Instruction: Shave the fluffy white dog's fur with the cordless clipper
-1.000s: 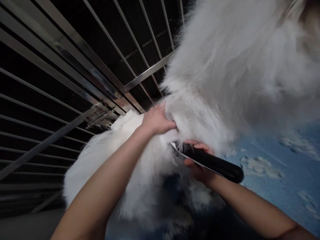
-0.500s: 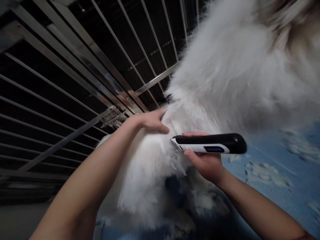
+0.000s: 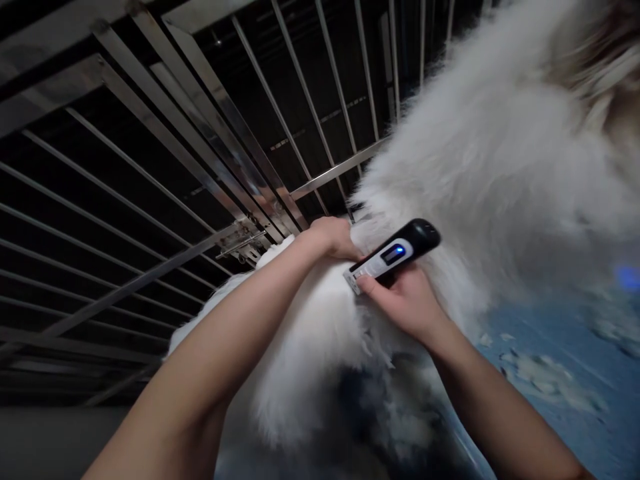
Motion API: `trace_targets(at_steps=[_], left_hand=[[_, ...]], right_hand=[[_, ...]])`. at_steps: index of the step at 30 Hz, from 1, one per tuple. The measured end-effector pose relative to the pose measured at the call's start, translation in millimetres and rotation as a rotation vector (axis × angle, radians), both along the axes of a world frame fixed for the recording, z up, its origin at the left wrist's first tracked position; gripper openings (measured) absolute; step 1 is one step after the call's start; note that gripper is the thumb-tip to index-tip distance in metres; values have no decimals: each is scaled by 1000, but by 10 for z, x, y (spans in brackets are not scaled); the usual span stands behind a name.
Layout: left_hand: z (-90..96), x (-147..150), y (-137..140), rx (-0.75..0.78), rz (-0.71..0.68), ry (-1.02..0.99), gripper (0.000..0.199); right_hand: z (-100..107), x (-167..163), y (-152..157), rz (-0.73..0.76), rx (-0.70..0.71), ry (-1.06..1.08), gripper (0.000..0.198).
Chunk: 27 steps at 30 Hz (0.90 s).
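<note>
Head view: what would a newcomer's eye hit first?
The white fluffy animal, which fills the upper right and spreads down the middle. Then the black-and-white clipper mid-picture, in the right hand, its blue light glowing. Behind, metal bars cross the upper left.

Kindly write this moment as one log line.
left hand: on white fur | right hand: holding clipper, blade at fur | display: lit blue
</note>
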<state>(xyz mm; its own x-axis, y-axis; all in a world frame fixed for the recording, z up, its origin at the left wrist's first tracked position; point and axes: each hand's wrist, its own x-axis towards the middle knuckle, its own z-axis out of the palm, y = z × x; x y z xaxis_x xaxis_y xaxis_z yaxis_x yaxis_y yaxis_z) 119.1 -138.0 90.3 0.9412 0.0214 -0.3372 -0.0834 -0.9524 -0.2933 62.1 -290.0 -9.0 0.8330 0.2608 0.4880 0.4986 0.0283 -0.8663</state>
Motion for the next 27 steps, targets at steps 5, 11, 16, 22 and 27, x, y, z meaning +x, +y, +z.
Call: trace_targets(at_steps=[5,11,16,22,27], left_hand=[[-34,6,-40,51,15,-85,70],[-41,-41,-72,69,11,-103,67],[-45,-72,-89,55,-12,-108,71],[-60,-55,-66,53,-7,-112,70],[-71,-40,-44,54,20,-112,70]], right_hand=[[-49,18,9,-91,12,-80,17],[-13,69,-30,85,-38,-35,18],[-95,26,-53,-113,51,-99,20],[-237,-36,22,-131,72,-76,25],[-261,-8,80,-72,93,6,31]])
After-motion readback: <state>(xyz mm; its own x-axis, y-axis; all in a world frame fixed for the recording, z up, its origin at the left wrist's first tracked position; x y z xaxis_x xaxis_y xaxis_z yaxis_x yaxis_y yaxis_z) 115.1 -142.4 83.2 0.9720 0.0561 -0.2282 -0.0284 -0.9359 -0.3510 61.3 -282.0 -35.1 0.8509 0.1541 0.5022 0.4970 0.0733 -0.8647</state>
